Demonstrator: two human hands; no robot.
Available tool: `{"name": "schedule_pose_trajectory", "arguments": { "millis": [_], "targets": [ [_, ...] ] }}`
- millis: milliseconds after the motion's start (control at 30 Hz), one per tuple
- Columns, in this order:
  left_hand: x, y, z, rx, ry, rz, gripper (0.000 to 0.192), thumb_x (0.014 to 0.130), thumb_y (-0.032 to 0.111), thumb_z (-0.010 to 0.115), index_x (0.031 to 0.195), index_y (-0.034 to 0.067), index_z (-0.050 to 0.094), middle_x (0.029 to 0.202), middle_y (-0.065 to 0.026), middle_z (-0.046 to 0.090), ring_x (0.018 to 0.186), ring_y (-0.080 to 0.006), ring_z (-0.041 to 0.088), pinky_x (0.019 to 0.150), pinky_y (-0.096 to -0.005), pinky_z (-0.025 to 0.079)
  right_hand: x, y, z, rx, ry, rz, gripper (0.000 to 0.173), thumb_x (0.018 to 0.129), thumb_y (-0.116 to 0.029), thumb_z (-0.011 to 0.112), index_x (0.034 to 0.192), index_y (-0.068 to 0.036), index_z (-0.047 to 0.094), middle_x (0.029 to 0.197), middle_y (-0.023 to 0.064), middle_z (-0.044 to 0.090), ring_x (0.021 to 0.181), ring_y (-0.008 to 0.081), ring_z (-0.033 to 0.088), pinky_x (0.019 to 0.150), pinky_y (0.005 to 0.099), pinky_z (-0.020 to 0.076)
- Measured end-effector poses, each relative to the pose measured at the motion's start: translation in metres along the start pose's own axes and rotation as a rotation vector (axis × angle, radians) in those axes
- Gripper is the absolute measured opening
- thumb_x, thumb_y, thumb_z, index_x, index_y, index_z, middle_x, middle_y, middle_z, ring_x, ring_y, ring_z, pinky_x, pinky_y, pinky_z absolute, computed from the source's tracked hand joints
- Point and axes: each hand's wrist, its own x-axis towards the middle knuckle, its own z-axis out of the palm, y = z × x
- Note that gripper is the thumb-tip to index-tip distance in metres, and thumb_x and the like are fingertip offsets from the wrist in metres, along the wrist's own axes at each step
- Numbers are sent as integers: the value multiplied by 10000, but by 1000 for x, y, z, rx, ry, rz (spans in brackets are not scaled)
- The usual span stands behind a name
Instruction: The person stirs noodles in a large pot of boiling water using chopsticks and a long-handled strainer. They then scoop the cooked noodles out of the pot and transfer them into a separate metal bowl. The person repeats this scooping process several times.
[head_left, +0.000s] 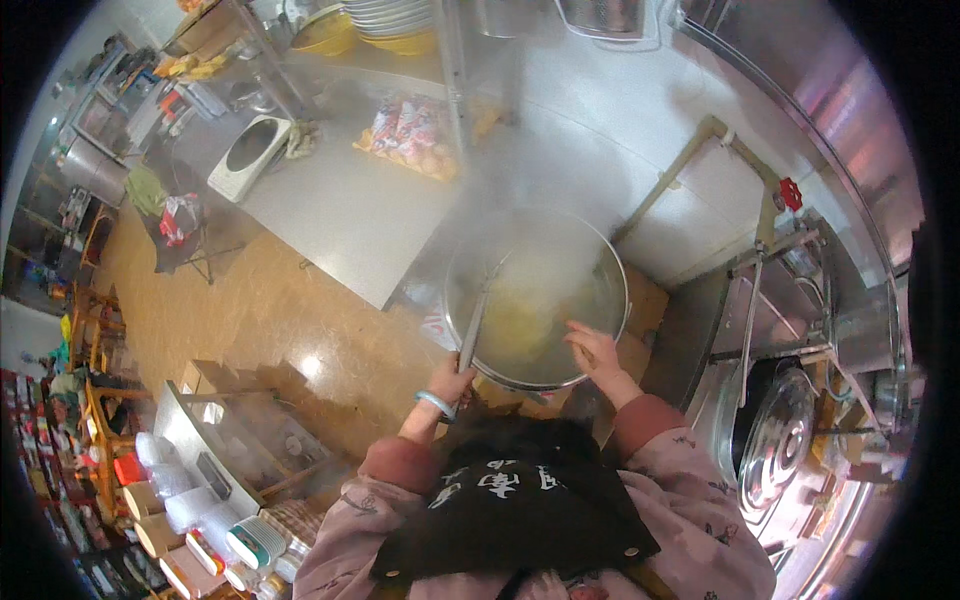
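Observation:
A large round metal pot (622, 296) stands in front of me, and steam blurs much of its inside. Pale yellowish contents (517, 322) show through the steam. My left hand (452, 381), with a light blue bangle at the wrist, grips the long handle of a metal utensil (472, 330) at the pot's near left rim. The utensil slants over the pot, its far end lost in steam. Above the pot's near right side is my right hand (598, 352), index finger extended, nothing visible in it. Whether that fingertip touches the contents, I cannot tell.
Left of the pot is a metal table (337, 225) with a kitchen scale (255, 150) and bagged food packets (412, 131). A pipe with a red valve wheel (790, 195) runs at right, above a glass lid (780, 442). Stacked containers (255, 540) sit at lower left.

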Motion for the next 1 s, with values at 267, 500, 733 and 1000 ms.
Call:
{"name": "schedule_pose_trajectory", "arguments": {
  "millis": [267,500,733,1000],
  "targets": [
    [-11,-5,-12,-72,39,-18,303,763,132,534,1019,23,414,589,-34,450,424,-116,436,361,-254,360,-31,14,-22,138,424,207,96,754,33,508,763,-9,595,888,98,613,774,169,591,684,260,450],
    [-15,-11,-17,-18,126,25,228,746,127,527,935,6,485,617,-26,475,481,-106,467,397,-237,383,-23,19,11,667,634,669,94,777,-8,546,829,2,623,896,41,616,826,117,547,735,232,420],
    [-3,-17,-17,119,107,92,210,741,142,529,898,10,482,612,-16,467,472,-97,453,397,-243,385,-15,-46,61,599,299,673,104,760,27,524,801,-1,615,888,56,617,807,120,556,718,228,427],
    [0,-11,-11,234,154,63,324,719,203,563,956,-10,503,590,-81,520,476,-150,522,431,-285,436,-29,-105,67,625,134,437,103,740,36,517,769,-1,609,931,135,615,850,183,595,708,275,463]
  ]
}}
